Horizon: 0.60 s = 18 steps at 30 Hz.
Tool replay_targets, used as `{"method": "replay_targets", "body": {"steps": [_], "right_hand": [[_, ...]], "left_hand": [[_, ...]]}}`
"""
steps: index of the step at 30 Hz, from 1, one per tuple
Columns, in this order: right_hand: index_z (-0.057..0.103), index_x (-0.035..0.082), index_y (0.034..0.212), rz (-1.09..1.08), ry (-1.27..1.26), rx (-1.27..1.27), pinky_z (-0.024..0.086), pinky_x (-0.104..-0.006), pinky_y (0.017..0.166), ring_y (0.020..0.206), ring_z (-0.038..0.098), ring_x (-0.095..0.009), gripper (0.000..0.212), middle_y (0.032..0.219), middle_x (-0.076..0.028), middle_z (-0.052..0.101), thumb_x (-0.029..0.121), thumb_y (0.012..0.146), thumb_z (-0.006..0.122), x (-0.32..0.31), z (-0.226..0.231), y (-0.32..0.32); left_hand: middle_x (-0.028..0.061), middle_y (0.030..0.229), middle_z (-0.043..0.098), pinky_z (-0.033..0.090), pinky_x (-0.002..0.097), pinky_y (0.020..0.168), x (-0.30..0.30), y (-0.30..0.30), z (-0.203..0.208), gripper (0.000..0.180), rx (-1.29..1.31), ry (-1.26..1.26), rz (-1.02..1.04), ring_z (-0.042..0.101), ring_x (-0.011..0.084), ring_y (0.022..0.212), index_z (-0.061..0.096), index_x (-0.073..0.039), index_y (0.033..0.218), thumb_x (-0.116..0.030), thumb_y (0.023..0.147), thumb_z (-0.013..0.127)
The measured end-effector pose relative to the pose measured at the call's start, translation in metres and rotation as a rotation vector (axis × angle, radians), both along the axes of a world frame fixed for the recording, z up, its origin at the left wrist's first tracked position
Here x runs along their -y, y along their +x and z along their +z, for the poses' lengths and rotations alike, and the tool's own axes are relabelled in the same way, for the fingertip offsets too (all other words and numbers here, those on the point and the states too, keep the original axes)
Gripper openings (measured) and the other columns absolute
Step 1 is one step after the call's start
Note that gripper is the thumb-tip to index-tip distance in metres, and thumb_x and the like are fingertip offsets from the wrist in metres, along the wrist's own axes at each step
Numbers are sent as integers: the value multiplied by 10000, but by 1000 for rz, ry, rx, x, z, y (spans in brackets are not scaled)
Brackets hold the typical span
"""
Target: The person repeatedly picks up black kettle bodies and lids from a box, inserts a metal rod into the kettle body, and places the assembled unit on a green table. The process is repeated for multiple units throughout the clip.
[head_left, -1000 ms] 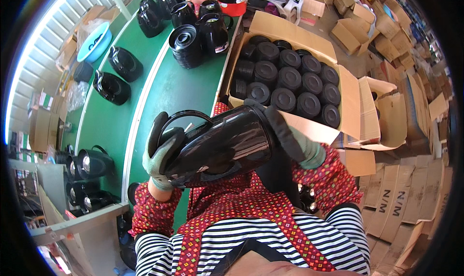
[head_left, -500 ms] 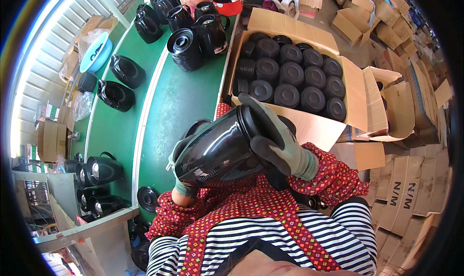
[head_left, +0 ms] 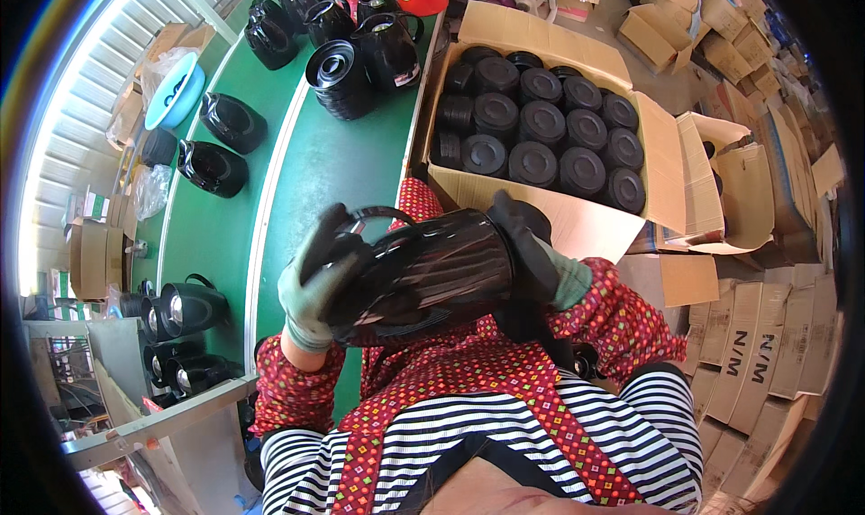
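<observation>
A glossy black jug [head_left: 432, 276] with a looped handle lies sideways in front of my body, held in both gloved hands. My left hand [head_left: 313, 285] is closed round its left end, just below the handle. My right hand [head_left: 532, 254] wraps the jug's right end, fingers over the rim and the thumb side partly hidden. Whether a separate black cap sits under the right palm cannot be made out. Beyond the right hand stands an open carton [head_left: 541, 45] packed with stacked round black caps [head_left: 542, 118].
The green bench [head_left: 306, 173] carries several black jugs [head_left: 387, 51], a stack of black round parts [head_left: 338, 78] and a red container [head_left: 422, 0]. Farther left are a blue basin [head_left: 177, 91] and more jugs [head_left: 194, 306]. Flattened cartons [head_left: 743, 335] stand at the right.
My left hand has come out from behind the jug to its left end, and the jug has turned nearer to level with its handle showing. My right fingers have curled closer round the right end.
</observation>
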State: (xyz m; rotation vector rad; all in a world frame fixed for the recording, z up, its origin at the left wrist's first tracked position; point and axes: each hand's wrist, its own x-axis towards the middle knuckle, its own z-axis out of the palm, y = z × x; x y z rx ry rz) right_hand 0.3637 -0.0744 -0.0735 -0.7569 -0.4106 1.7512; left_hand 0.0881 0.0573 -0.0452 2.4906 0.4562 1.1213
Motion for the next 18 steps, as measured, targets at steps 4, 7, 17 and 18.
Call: {"method": "replay_targets", "body": {"steps": [4,7,17,18], "right_hand": [[391,47,1627,-168,472,536,425,-431,1196,1440,527,-266,766,1623,-148,479,611,1109,410,2,18,-7],[359,65,1644,-464,896,915,431,-421,1186,1443,514,-230,757,1668,-134,411,587,1103,451,2,3,-8],[411,-1,1596,-251,594,608,362,-427,1227,1492,424,-288,957,1641,-175,402,758,1016,455,3,3,3],[390,-4,1608,-383,818,805,336,-447,1244,1529,369,-307,975,1682,-178,332,754,1004,494,5,-4,-2]], "left_hand": [[176,1437,648,556,426,1094,-2,-19,-52,623,62,-919,-185,684,266,1231,585,17,1442,-181,909,842],[232,1333,679,585,416,1013,5,0,-49,541,116,-940,-186,716,322,1163,635,43,1305,-168,865,868],[204,1166,783,531,443,1103,4,-8,-26,484,151,-980,-53,742,326,1172,703,36,1261,-153,849,873],[195,1164,784,524,451,1115,2,-5,-39,493,150,-1090,-123,740,325,1171,710,29,1261,-163,840,881]]}}
